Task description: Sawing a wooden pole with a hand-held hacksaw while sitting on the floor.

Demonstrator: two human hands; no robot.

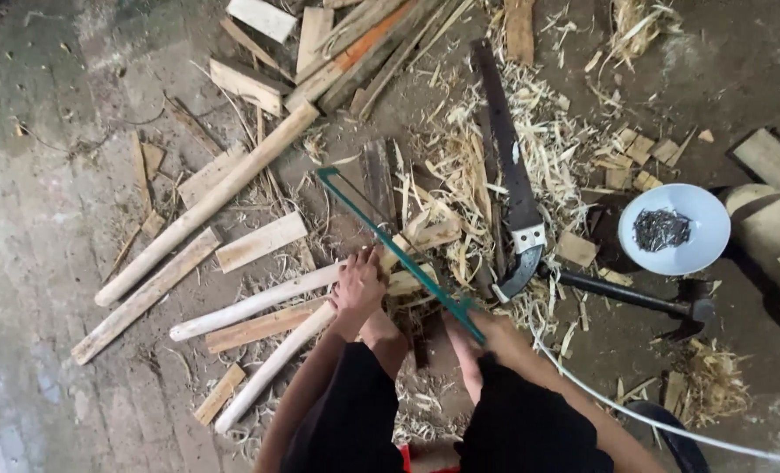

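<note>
A: Head view, quick pass. What are your hands on?

B: My right hand (482,331) has its fingers wrapped tight on the grip of the green metal-framed bow saw (390,241), which runs up and away from me on a diagonal. My left hand (358,285) is pressing down on the pale peeled round wooden stick (259,302), fingers curled over its top where it meets the saw's blade. Whether they close right round the stick I cannot tell.

A: Around the saw?

B: To the right of it lies a long dark rusty handsaw blade (505,166) on a heap of pale wood shavings (460,175). Further right of the saw is a black-handled hammer (635,298), and beyond it a white round bowl of dark nails (674,229). To the left of the saw, a longer pale round pole (206,206) and flat offcut boards (261,241). A white cord (670,425) trails off lower right of the saw.

A: Risks?

B: My left fingers sit very near the blade; I judge a jump of the saw could nick them. The stick is round and rests on loose scrap, so it may roll. My bare legs (381,337) are just under the cut too.
</note>
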